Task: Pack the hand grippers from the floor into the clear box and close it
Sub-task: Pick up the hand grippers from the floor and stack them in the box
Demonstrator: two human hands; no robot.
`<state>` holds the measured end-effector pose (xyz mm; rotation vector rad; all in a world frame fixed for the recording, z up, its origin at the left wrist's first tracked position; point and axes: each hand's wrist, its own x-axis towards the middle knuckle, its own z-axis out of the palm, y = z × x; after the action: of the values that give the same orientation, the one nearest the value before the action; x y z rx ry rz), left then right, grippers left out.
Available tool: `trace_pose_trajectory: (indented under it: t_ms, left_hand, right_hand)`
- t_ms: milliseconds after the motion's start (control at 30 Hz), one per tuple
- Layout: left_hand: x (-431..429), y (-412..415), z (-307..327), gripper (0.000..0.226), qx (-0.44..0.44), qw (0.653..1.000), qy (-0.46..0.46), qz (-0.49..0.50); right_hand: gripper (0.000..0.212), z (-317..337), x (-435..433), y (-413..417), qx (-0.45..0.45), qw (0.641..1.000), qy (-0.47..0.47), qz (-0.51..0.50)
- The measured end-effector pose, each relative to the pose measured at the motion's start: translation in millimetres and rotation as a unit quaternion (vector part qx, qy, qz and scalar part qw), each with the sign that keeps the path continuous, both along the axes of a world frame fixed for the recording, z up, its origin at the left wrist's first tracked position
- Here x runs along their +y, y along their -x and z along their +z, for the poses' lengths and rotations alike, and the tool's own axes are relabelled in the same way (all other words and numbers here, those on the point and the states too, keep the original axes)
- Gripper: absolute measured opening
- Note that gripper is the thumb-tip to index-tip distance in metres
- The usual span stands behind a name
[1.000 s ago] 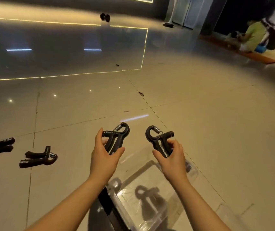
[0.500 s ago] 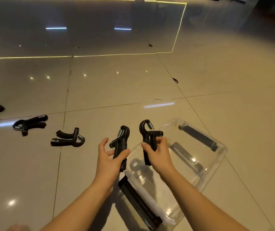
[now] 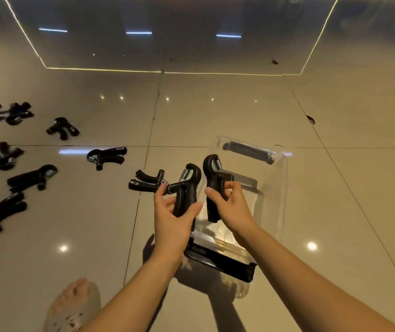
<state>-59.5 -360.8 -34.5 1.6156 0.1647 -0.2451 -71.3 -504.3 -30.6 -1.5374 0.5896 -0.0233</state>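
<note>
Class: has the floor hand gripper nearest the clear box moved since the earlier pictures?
No. The hand gripper still lies across the same tile seam, left of the clear box.

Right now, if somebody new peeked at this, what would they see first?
The left hand holds a black hand gripper and the right hand a second hand gripper, right above the clear box. Many spare hand grippers lie scattered on the shiny floor to the left.
</note>
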Motion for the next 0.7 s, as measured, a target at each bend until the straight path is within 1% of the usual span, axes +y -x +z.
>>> trace_pose_trajectory:
  t_ms: [100,200,333,433,567,633,700]
  left_hand:
    - [26,3,-2,0.090,-0.015,0.998,-0.039,0.038]
    - [45,2,0,0.090,-0.012,0.998,-0.048,0.046]
    - [57,-3,12,0.088,-0.002,0.997,-0.057,0.043]
    - [69,-9,33,0.085,-0.024,0.997,-0.068,0.034]
    - [83,-33,77,0.081,-0.085,0.993,-0.088,-0.007]
    - [81,-52,98,0.084,-0.112,0.988,-0.102,-0.040]
    - [76,-66,110,0.085,-0.119,0.983,-0.125,-0.070]
  right_hand:
    - [0.041,9,5,-1,0.007,0.996,0.073,0.043]
    - [0.042,24,10,4,0.009,0.981,0.168,0.095]
    - [0.048,54,8,5,0.000,0.963,0.232,0.137]
    - [0.050,93,4,8,-0.022,0.949,0.281,0.141]
    - [0.050,156,-1,19,-0.043,0.914,0.366,0.171]
    - [0.051,182,-12,26,-0.032,0.888,0.418,0.190]
    - [0.051,194,-24,37,-0.016,0.862,0.465,0.202]
